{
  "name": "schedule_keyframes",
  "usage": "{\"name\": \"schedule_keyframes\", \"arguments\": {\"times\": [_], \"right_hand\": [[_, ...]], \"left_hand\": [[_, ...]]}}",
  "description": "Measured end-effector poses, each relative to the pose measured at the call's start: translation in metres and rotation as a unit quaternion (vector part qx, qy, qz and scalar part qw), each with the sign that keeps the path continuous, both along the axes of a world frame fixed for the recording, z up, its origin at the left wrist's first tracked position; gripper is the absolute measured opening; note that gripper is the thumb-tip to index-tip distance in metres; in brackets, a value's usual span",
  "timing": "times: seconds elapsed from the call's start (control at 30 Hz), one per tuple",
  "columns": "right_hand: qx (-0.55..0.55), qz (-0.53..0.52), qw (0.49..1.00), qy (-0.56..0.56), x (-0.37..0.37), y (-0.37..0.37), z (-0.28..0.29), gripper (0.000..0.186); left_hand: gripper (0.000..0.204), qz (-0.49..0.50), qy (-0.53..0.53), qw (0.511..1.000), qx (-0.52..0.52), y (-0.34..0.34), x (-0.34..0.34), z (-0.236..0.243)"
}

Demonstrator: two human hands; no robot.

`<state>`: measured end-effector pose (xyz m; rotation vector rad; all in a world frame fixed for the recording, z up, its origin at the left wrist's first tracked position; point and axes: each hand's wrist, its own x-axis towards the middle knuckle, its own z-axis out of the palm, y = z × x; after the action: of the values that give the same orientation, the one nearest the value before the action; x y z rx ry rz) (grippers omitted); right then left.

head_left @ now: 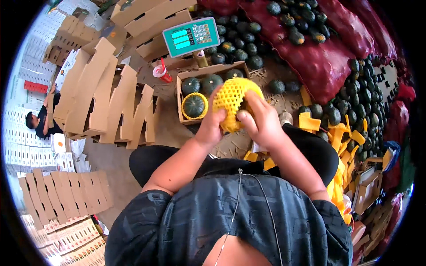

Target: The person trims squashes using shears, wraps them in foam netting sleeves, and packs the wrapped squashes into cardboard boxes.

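Note:
My left hand (212,124) and my right hand (262,120) grip a yellow foam net sleeve (230,97) from both sides, above an open cardboard box (180,113). Something dark shows in the sleeve's opening by my right thumb, apparently a dark green squash mostly hidden by net and fingers. In the box's near left corner sits a round squash (194,105) with yellow netting around it. Bare squashes lie behind it, among them a dark green squash (212,83). My hands and the sleeve cover the box's right part.
A weighing scale's display (191,36) stands behind the box, beside a red cup (162,73). Stacked cardboard boxes (100,88) line the left. Red mesh sacks (310,62) and loose squashes (366,95) fill the right, near yellow foam sleeves (339,155). Another person (42,119) is far left.

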<state>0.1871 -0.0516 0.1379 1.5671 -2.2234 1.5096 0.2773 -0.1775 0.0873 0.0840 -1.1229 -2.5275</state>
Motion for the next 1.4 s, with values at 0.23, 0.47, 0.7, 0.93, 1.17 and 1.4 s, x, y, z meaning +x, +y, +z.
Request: {"name": "schedule_keyframes", "arguments": {"times": [0.23, 0.47, 0.7, 0.93, 1.17, 1.4], "right_hand": [[0.122, -0.048, 0.991, -0.040, -0.010, -0.006, 0.010, 0.041], [-0.038, 0.016, 0.985, 0.165, 0.009, 0.001, 0.007, 0.037], [-0.168, -0.045, 0.848, -0.501, -0.003, -0.025, -0.046, 0.039], [-0.181, -0.007, 0.755, -0.630, -0.015, -0.024, -0.063, 0.030], [-0.143, -0.071, 0.762, -0.628, -0.019, -0.026, -0.070, 0.029], [-0.090, 0.030, 0.821, -0.563, -0.035, -0.011, -0.101, 0.035]], "left_hand": [[0.060, -0.062, 0.001, 0.964, 0.260, 0.001, 0.008, 0.034], [0.059, 0.006, 0.021, 0.955, 0.296, -0.011, -0.003, 0.055], [0.045, 0.043, -0.116, 0.991, 0.044, -0.017, -0.004, 0.004], [0.022, 0.129, -0.192, 0.971, 0.065, -0.014, -0.015, -0.008], [0.038, 0.039, -0.173, 0.981, 0.073, -0.019, -0.013, -0.037], [0.085, -0.085, -0.129, 0.987, 0.045, -0.020, 0.003, -0.038]]}}
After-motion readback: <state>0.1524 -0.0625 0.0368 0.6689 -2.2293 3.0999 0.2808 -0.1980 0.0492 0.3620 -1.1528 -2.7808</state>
